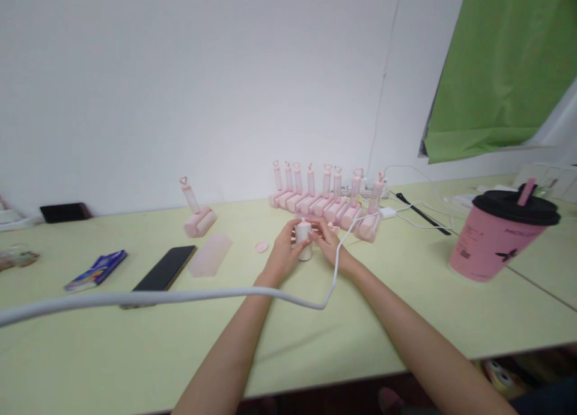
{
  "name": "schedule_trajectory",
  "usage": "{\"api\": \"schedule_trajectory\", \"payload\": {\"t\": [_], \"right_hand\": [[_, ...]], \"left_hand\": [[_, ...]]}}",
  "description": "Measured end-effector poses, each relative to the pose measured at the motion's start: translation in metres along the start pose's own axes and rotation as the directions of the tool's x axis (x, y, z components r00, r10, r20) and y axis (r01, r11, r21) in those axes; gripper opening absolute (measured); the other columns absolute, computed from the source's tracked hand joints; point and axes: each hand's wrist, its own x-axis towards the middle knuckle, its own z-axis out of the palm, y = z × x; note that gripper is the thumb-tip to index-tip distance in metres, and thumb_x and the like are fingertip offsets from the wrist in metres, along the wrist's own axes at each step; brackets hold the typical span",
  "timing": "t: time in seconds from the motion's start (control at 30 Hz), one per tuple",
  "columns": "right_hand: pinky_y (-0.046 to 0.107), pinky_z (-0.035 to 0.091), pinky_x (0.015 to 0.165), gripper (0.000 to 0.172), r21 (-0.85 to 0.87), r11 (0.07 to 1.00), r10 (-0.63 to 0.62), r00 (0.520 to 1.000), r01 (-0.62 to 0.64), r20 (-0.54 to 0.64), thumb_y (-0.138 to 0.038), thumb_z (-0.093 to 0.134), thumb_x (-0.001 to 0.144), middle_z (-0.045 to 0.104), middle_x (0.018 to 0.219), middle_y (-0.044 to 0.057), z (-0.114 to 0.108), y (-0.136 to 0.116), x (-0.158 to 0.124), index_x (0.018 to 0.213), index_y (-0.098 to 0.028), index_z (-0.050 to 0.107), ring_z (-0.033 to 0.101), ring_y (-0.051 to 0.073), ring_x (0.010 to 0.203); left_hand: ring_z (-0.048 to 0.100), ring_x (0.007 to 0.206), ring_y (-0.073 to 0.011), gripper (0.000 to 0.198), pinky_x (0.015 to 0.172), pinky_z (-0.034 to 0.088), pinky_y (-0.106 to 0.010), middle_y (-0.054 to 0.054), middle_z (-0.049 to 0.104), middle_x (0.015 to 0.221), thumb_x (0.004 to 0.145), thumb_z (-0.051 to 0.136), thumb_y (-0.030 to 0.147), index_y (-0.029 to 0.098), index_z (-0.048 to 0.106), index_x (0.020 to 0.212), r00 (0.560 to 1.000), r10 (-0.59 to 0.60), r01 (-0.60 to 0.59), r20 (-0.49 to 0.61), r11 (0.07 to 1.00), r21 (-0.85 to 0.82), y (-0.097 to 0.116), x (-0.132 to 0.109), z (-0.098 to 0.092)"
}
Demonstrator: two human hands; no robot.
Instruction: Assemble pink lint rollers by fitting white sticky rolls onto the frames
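Both of my hands hold one small white cylinder with a pink top (304, 234), upright on the pale yellow-green table or just above it. My left hand (285, 245) is closed around its left side. Around the right side curl the fingers of my right hand (327, 239). Left of my hands lies a flat pink disc (261, 247). Behind them stands a row of several pink cylinders with clear tubes and heart-shaped loops (327, 204). A similar pink piece with a tube (199, 220) is set apart on the left.
A white cable (189, 294) crosses in front of the view and over my right wrist area. Left are a dark phone (166, 267), a translucent pink sheet (210, 255) and a blue packet (97, 270). A pink cup (493, 240) with black lid and a black strip (422, 213) lie right.
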Motion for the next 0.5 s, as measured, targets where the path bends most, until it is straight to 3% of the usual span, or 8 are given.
{"api": "schedule_trajectory", "payload": {"t": [0.13, 0.3, 0.37, 0.5], "right_hand": [[0.037, 0.045, 0.091, 0.04, -0.05, 0.997, -0.059, 0.998, 0.059, 0.0, -0.027, 0.032, 0.089, 0.052, 0.126, 0.006, -0.004, 0.0, 0.004, 0.127, -0.024, 0.043, 0.05, 0.019, 0.113], [0.036, 0.049, 0.081, 0.058, -0.079, 0.997, 0.01, 0.997, -0.004, 0.071, -0.022, 0.052, 0.076, 0.044, 0.133, 0.007, -0.01, 0.0, 0.001, 0.132, -0.027, 0.04, 0.049, 0.022, 0.111], [0.036, 0.049, 0.079, 0.068, -0.092, 0.996, 0.018, 0.996, -0.01, 0.087, -0.022, 0.061, 0.069, 0.039, 0.136, 0.009, -0.011, -0.001, -0.002, 0.133, -0.027, 0.038, 0.047, 0.024, 0.112], [0.036, 0.047, 0.082, 0.079, -0.047, 0.999, 0.007, 0.992, -0.001, 0.122, -0.023, 0.067, 0.065, 0.037, 0.137, 0.009, -0.009, -0.008, -0.004, 0.136, -0.03, 0.033, 0.05, 0.022, 0.109]], "left_hand": [[0.061, 0.076, -0.0163, 0.057, 0.063, 0.051, -0.029, -0.005, 0.06, 0.09, 0.067, 0.067, 0.043, 0.022, 0.042, 0.114, 0.977, -0.211, 0.213, 0.032, 0.954, -0.212, 0.009, 0.007, -0.001], [0.061, 0.071, -0.0146, 0.051, 0.058, 0.05, -0.025, -0.005, 0.062, 0.085, 0.067, 0.066, 0.049, 0.017, 0.047, 0.103, 0.881, -0.447, 0.465, 0.157, 0.753, -0.465, 0.016, 0.009, 0.0], [0.06, 0.067, -0.013, 0.049, 0.057, 0.048, -0.023, -0.006, 0.062, 0.083, 0.067, 0.066, 0.05, 0.015, 0.051, 0.098, 0.863, -0.476, 0.488, 0.169, 0.7, -0.522, 0.015, 0.008, 0.001], [0.058, 0.068, -0.0118, 0.046, 0.057, 0.047, -0.021, -0.006, 0.064, 0.085, 0.071, 0.06, 0.053, 0.014, 0.057, 0.096, 0.879, -0.419, 0.459, 0.227, 0.618, -0.638, 0.008, 0.008, 0.002]]}}
